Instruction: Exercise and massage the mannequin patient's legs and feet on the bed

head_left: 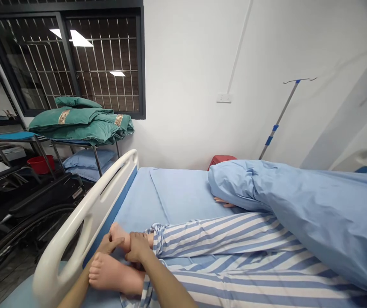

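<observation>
Hands together at the near end of a hospital bed (177, 192), both at a lying person's bare feet. The right hand (137, 248) wraps the far foot (119, 236) at the ankle, clamped on. The left hand (106, 244) sits just beside it, its fingers (114, 243) against the same foot; whether it grips, cannot tell. The near foot (113, 271) lies just below both hands, sole toward the viewer. Blue-and-white striped trousers (221, 235) run away to the right, the upper body under a blue blanket (324, 218). The lying person's own hand (223, 202) shows at the blanket's edge, on the blue sheet. A white bed rail (83, 222) stands at left. Beyond it: a wheelchair (26, 239), a metal rack (74, 145) of folded green cloths (77, 124), blue pillows (90, 162), a red basin (40, 164). An IV pole (279, 119) stands far right.
</observation>
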`<action>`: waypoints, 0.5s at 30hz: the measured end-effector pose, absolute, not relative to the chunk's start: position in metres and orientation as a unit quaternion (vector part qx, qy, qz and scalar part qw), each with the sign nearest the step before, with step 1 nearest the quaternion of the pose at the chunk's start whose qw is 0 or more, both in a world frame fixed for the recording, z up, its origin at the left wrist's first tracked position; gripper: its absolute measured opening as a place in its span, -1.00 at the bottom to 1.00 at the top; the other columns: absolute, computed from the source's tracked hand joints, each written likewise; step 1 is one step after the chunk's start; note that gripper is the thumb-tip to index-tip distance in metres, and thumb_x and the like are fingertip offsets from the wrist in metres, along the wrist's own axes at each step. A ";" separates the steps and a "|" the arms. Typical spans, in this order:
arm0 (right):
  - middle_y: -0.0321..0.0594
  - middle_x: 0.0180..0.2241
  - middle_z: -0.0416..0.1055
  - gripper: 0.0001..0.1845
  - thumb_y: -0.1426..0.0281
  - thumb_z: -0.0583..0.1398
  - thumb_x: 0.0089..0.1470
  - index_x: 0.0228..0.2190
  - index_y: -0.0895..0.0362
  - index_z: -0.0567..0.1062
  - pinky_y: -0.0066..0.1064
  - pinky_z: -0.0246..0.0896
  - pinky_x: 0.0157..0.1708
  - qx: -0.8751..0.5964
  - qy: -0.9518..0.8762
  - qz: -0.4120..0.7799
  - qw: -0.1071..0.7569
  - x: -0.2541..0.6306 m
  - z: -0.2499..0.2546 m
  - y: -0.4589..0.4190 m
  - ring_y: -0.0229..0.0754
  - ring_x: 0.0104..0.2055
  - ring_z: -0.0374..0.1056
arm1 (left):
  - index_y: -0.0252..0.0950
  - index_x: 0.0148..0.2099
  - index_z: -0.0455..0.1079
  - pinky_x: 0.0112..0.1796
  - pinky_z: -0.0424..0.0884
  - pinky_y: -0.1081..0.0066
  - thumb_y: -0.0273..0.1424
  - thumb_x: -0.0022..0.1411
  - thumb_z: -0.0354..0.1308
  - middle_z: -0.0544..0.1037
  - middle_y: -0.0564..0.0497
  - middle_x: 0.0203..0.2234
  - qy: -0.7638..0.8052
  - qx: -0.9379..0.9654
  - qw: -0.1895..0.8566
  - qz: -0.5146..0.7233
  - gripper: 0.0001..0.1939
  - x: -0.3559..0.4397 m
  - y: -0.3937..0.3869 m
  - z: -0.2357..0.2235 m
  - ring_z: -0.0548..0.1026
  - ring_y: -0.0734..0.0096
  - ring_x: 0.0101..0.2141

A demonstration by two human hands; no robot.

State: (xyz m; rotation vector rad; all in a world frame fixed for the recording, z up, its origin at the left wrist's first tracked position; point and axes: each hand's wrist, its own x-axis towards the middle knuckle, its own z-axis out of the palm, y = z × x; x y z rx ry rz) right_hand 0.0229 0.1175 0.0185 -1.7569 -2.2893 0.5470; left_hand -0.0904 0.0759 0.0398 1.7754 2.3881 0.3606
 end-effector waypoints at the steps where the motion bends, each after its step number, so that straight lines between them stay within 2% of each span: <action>1: 0.03 -0.12 0.39 -0.31 0.29 0.32 -0.40 -0.13 0.24 0.37 -0.11 0.04 0.03 -0.597 -0.776 0.182 0.089 0.024 0.017 0.121 0.14 -0.05 0.28 | -0.23 -0.27 0.41 -0.47 0.33 0.06 -0.38 0.15 -0.18 0.45 -0.12 -0.54 0.877 0.472 0.007 0.085 -0.68 -0.079 0.072 0.032 0.47 0.00 -0.35; 3: 0.05 -0.13 0.39 -0.35 0.30 0.29 -0.36 -0.14 0.25 0.37 -0.09 0.03 0.03 -0.599 -0.778 0.172 0.080 0.025 0.013 0.125 0.13 -0.06 0.29 | -0.29 -0.20 0.39 -0.40 0.29 -0.11 -0.39 0.12 -0.16 0.47 -0.22 -0.42 0.914 0.403 -0.043 0.010 -0.67 -0.058 0.069 0.019 0.43 -0.20 -0.24; 5: 0.05 -0.13 0.39 -0.37 0.32 0.27 -0.34 -0.14 0.25 0.36 -0.09 0.03 0.02 -0.601 -0.778 0.164 0.084 0.026 0.011 0.126 0.12 -0.06 0.29 | -0.40 -0.11 0.35 -0.38 0.25 -0.14 -0.42 0.12 -0.18 0.45 -0.33 -0.30 0.916 0.398 -0.047 -0.010 -0.63 -0.048 0.070 0.011 0.38 -0.29 -0.18; 7: 0.06 -0.13 0.39 -0.38 0.30 0.26 -0.33 -0.14 0.25 0.35 -0.09 0.02 0.02 -0.600 -0.779 0.158 0.090 0.026 0.008 0.126 0.10 -0.06 0.28 | -0.47 -0.03 0.29 -0.39 0.24 -0.06 -0.49 0.13 -0.23 0.41 -0.38 -0.22 0.928 0.364 -0.064 0.041 -0.58 -0.048 0.075 0.005 0.35 -0.24 -0.17; 10: 0.04 -0.14 0.39 -0.39 0.27 0.26 -0.31 -0.15 0.25 0.35 -0.09 0.01 0.01 -0.595 -0.784 0.151 0.093 0.026 0.002 0.126 0.09 -0.07 0.28 | -0.47 0.02 0.21 -0.41 0.24 0.07 -0.56 0.13 -0.34 0.38 -0.32 -0.23 0.941 0.288 -0.106 0.145 -0.54 -0.058 0.083 -0.003 0.32 -0.09 -0.18; 15: 0.00 -0.15 0.38 -0.40 0.23 0.25 -0.29 -0.16 0.24 0.34 -0.11 0.00 0.01 -0.591 -0.787 0.144 0.103 0.027 -0.001 0.126 0.07 -0.09 0.27 | -0.44 -0.01 0.19 -0.38 0.23 0.14 -0.59 0.15 -0.45 0.34 -0.22 -0.28 0.942 0.256 -0.089 0.200 -0.52 -0.066 0.089 -0.010 0.30 -0.01 -0.17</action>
